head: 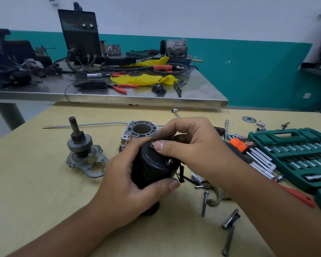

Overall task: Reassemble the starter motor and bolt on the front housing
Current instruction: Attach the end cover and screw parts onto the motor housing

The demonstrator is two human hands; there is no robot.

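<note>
My left hand [137, 184] clasps the motor body [154, 166]; my right hand [189, 145] pinches a terminal nut [153, 144] atop it, which may cross-thread if tilted.

Left hand [130, 184] grips black motor body [152, 167]; right hand [191, 145] pinches small terminal nut [152, 144] on top, over bench [44, 191].

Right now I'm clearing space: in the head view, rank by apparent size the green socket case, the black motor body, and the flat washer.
1. Green socket case, cut off by the frame edge
2. Black motor body, nearer the camera
3. Flat washer
</note>
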